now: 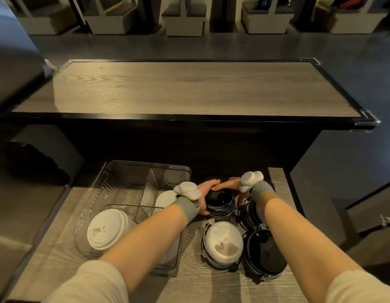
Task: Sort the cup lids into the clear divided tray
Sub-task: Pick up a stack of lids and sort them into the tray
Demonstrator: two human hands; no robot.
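A clear divided tray (132, 171) sits on the low wooden counter at the left. A stack of white lids (107, 231) fills its near-left compartment, and another white lid (165, 199) lies in a compartment behind my left forearm. Right of the tray stand several stacks of lids: a black stack (220, 203) at the back, a white-topped stack (223, 241) in front, and two black stacks (264, 252) on the right. My left hand (206, 194) grips the left side of the back black stack. My right hand (230, 184) holds its top from the right.
A raised wooden ledge (189, 88) with a black edge runs across behind the counter, overhanging a dark recess. Grey floor and a row of pale bench seats (183, 20) lie beyond. Both wrists carry grey bands with white sensor pods.
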